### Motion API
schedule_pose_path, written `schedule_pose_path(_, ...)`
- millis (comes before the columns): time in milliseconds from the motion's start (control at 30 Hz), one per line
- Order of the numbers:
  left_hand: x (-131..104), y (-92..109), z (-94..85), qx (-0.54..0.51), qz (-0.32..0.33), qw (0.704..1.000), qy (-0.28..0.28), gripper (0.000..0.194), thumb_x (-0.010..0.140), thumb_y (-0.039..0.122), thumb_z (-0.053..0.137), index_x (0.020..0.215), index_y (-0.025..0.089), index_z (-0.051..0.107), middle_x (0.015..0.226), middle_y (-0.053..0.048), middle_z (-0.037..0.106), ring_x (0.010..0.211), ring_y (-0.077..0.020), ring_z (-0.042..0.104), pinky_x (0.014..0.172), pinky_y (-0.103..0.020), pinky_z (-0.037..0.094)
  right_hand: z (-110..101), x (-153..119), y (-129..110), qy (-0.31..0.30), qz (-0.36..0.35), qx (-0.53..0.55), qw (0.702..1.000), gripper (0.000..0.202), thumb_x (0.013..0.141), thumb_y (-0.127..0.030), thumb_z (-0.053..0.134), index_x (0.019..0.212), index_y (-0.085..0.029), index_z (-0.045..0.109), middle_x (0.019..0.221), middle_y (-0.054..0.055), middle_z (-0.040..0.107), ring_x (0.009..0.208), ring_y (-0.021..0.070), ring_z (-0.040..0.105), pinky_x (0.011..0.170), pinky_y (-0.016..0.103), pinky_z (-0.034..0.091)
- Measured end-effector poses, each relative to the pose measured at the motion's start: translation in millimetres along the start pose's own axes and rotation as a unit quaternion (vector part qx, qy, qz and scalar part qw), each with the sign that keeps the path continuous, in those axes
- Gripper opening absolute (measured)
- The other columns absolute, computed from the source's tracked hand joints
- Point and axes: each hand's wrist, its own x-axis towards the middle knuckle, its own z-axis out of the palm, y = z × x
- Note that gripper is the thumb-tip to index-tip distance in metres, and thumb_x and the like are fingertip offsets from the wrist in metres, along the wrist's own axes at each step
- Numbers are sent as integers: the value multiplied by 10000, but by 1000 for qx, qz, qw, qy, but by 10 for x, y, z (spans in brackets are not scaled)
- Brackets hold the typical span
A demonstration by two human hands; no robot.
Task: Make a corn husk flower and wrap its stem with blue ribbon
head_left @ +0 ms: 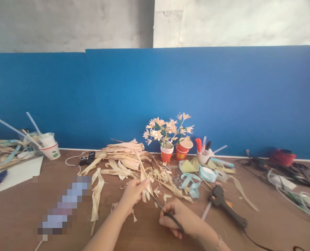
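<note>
My left hand (132,194) pinches a pale dried husk strip (141,167), which rises from the fingers in a long point. Black-handled scissors (174,220) are gripped in my right hand (179,214), their blades reaching up and left to the strip's lower edge by my left fingers. Whether the blades touch or cut the strip I cannot make out. Small cut husk pieces (157,191) lie on the brown table around both hands. Behind them spreads a heap of dry husks (123,153).
Pale husk flowers (167,129) stand in red paper cups (166,155) near the blue partition (196,97). Light blue ribbon (193,183) lies right of centre. A black glue gun (226,205) rests by my right arm. Cables (288,177) tangle at far right; a white cup (51,151) stands left.
</note>
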Motion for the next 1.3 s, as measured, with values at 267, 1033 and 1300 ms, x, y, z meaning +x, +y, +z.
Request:
schedule_pose_path(267,-7,-2,14,-2,7,1000,19,430,632,572,621,539,183,463,347,94,363,276,-26,229,320,-177,103,7,14,9,6,6,1,1000,168,697,-303,587,655,-141,573,388,-64,502,296,43,396,309,130,310)
schedule_pose_path(1033,-75,-50,156,-168,18,973,158,395,600,513,679,544,175,483,361,93,345,342,-47,269,343,-170,110,100,51,-10,25,-11,38,999,257,677,-394,631,667,-154,540,383,-59,501,309,60,423,321,145,351)
schedule_pose_path(1300,-81,-84,197,-182,16,973,140,395,587,481,702,509,166,476,359,96,323,342,-32,231,337,-167,114,103,83,9,39,7,37,999,242,673,-381,632,650,-156,547,370,-65,494,294,58,412,308,144,335)
